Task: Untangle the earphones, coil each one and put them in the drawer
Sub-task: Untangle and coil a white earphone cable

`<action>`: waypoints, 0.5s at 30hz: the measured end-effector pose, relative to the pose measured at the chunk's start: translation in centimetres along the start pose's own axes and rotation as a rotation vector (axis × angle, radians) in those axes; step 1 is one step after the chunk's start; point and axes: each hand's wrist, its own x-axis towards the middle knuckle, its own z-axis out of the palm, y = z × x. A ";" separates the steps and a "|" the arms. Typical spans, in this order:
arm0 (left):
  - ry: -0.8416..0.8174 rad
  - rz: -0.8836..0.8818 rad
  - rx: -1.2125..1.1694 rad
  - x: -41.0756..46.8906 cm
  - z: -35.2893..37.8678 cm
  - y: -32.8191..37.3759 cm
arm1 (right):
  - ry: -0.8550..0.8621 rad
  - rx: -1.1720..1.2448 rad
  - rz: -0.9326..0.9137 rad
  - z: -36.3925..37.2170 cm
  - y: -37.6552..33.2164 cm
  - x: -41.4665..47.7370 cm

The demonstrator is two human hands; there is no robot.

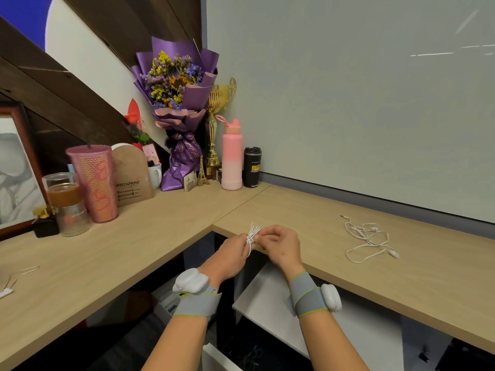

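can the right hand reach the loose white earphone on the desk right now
Probably yes: bare wooden desk lies between the right hand and the loose tangled white earphone. But it pinches the coiled white earphone bundle with the left hand, so must release first.

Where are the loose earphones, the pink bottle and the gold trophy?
loose earphones (371,228), head view, on the knotted white cable.
pink bottle (232,162), head view, on its body.
gold trophy (217,99), head view, on its cup.

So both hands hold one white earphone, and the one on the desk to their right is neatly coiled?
Not coiled: in the head view the left hand and right hand hold one white earphone, while the right-side earphone lies loose on the desk.
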 end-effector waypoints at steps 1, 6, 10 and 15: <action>0.033 0.005 -0.025 0.0 0.1 -0.1 | 0.011 -0.035 -0.011 0.1 0.1 0.1; 0.163 0.002 -0.103 -0.1 0.1 -0.6 | -0.081 -0.017 -0.029 0.3 0.4 0.5; 0.189 0.017 -0.083 -0.2 -0.3 -0.6 | -0.144 -0.026 -0.061 0.6 -0.1 0.3; 0.188 0.041 -0.076 -0.4 -0.2 -0.4 | -0.072 -0.138 -0.104 0.7 -0.3 0.5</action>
